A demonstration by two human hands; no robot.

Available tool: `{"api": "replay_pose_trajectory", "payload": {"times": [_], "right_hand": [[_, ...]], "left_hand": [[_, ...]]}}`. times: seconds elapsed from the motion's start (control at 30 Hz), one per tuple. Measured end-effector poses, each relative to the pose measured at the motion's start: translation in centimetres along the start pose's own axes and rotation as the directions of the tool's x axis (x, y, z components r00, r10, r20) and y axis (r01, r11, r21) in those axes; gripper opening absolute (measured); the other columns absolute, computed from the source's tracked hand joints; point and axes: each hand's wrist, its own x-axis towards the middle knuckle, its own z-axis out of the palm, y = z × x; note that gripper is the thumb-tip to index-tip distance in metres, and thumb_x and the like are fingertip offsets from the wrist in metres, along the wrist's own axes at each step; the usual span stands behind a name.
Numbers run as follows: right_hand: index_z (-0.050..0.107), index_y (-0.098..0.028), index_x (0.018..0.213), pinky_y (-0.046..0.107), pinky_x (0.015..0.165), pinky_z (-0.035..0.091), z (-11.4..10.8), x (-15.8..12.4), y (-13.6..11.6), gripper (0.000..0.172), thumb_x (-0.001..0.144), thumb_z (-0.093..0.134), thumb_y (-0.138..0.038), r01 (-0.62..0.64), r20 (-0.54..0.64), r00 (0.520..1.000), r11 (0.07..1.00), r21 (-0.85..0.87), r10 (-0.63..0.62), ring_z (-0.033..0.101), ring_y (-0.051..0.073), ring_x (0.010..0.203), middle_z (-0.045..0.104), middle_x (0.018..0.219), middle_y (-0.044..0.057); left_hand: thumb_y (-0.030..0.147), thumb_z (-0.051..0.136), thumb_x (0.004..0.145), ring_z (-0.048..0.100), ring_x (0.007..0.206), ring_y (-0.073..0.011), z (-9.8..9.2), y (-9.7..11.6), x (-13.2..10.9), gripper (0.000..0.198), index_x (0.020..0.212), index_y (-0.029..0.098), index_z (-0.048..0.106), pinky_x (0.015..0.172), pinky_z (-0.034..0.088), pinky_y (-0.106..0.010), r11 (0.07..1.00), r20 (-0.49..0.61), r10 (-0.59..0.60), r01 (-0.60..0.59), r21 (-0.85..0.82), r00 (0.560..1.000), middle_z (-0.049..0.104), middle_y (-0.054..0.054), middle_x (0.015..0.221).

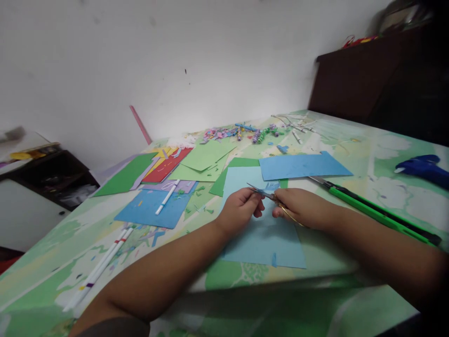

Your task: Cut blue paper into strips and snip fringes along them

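My right hand [303,206] is closed around the gold handles of small scissors [286,213], whose blades point left. Beside the blades, my left hand [242,208] is closed in a pinch; what lies between its fingertips is too small to make out. A small blue paper piece with cut strips [271,186] shows just behind the blades. Both hands are above a light blue sheet [264,243], which has a narrow blue scrap [274,259] near its front edge. A darker blue sheet [301,166] lies behind my right hand.
A green box cutter [379,208] lies to the right, with a dark blue tool [423,166] beyond it. Leftward are coloured sheets [152,206], a white stick [167,196], long white sticks [105,262] and paper scraps. Rolled paper pieces [261,135] sit at the back near the wall.
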Motion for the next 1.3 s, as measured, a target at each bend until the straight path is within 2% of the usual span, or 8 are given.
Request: {"api": "replay_pose_trajectory", "payload": {"times": [0.13, 0.33, 0.47, 0.57, 0.73, 0.93, 1.1, 1.3], "right_hand": [[0.049, -0.016, 0.079, 0.026, 0.050, 0.028, 0.1, 0.0, 0.2, 0.036, 0.081, 0.037, -0.050, 0.001, -0.003, 1.000, 0.998, -0.056, -0.001, 0.053, 0.020, 0.063, 0.058, 0.070, 0.008], [0.051, -0.017, 0.080, 0.026, 0.049, 0.026, 0.2, 0.1, 0.2, 0.039, 0.079, 0.038, -0.053, -0.019, -0.020, 1.000, 0.996, -0.091, 0.018, 0.054, 0.021, 0.063, 0.059, 0.070, 0.008], [0.049, -0.017, 0.077, 0.025, 0.050, 0.027, 0.0, 0.0, 0.0, 0.034, 0.077, 0.044, -0.051, -0.040, -0.026, 0.999, 0.998, -0.048, 0.039, 0.053, 0.019, 0.062, 0.058, 0.069, 0.007], [0.046, -0.017, 0.076, 0.025, 0.051, 0.028, 0.0, 0.0, 0.0, 0.031, 0.077, 0.043, -0.049, -0.014, -0.039, 0.999, 1.000, 0.000, 0.014, 0.050, 0.018, 0.062, 0.055, 0.070, 0.005], [0.043, -0.018, 0.075, 0.025, 0.052, 0.029, 0.1, 0.1, 0.0, 0.028, 0.078, 0.042, -0.046, -0.003, -0.025, 1.000, 0.999, 0.044, 0.004, 0.047, 0.017, 0.061, 0.053, 0.070, 0.005], [0.041, -0.019, 0.073, 0.026, 0.052, 0.029, 0.4, 0.1, -0.2, 0.027, 0.078, 0.042, -0.045, -0.025, -0.015, 1.000, 0.997, 0.078, 0.027, 0.047, 0.017, 0.061, 0.053, 0.071, 0.005], [0.040, -0.019, 0.073, 0.025, 0.052, 0.029, 0.4, 0.0, -0.2, 0.028, 0.079, 0.041, -0.046, -0.005, -0.022, 1.000, 0.993, 0.115, 0.007, 0.047, 0.016, 0.061, 0.052, 0.069, 0.003], [0.042, -0.018, 0.076, 0.026, 0.053, 0.030, 0.3, -0.1, -0.4, 0.030, 0.079, 0.040, -0.048, -0.014, -0.013, 1.000, 0.993, 0.120, 0.015, 0.047, 0.016, 0.061, 0.053, 0.071, 0.004]], "left_hand": [[0.025, 0.045, 0.077, 0.042, 0.044, -0.0051, -0.1, 0.1, 0.0, 0.018, 0.063, 0.014, 0.050, 0.050, 0.035, -0.021, 1.000, 0.025, -0.003, 0.003, -0.015, 1.000, 0.047, 0.004, 0.050], [0.032, 0.056, 0.069, 0.037, 0.040, -0.0050, -0.2, -0.3, 0.2, 0.019, 0.064, 0.014, 0.050, 0.044, 0.026, -0.021, 0.946, 0.124, -0.092, 0.126, -0.298, 0.988, 0.042, 0.006, 0.044], [0.034, 0.059, 0.067, 0.040, 0.041, -0.0058, -0.5, -0.4, 0.2, 0.022, 0.065, 0.013, 0.051, 0.044, 0.027, -0.021, 0.921, 0.172, -0.102, 0.159, -0.356, 0.980, 0.044, 0.005, 0.043], [0.034, 0.057, 0.071, 0.042, 0.042, -0.0059, -0.7, -0.4, 0.3, 0.021, 0.066, 0.014, 0.051, 0.045, 0.030, -0.021, 0.939, 0.118, -0.069, 0.104, -0.328, 0.991, 0.047, 0.004, 0.047], [0.035, 0.052, 0.076, 0.046, 0.044, -0.0055, -0.5, -0.5, 0.5, 0.024, 0.063, 0.014, 0.050, 0.046, 0.035, -0.020, 0.983, -0.081, -0.018, 0.002, -0.186, 0.997, 0.051, 0.003, 0.053], [0.033, 0.051, 0.076, 0.053, 0.047, -0.0080, 0.5, -0.3, 0.0, 0.023, 0.065, 0.013, 0.051, 0.050, 0.043, -0.022, 0.984, -0.062, -0.057, 0.045, -0.174, 0.996, 0.056, 0.001, 0.058], [0.027, 0.050, 0.076, 0.053, 0.047, -0.0076, 0.6, 0.3, -0.3, 0.019, 0.064, 0.013, 0.052, 0.051, 0.044, -0.022, 0.995, -0.078, -0.035, 0.027, -0.099, 0.996, 0.055, 0.001, 0.056], [0.025, 0.047, 0.079, 0.054, 0.048, -0.0074, 0.8, 0.5, -0.5, 0.019, 0.065, 0.013, 0.052, 0.052, 0.044, -0.022, 0.995, -0.125, -0.037, 0.025, -0.101, 0.991, 0.056, 0.001, 0.057]]}}
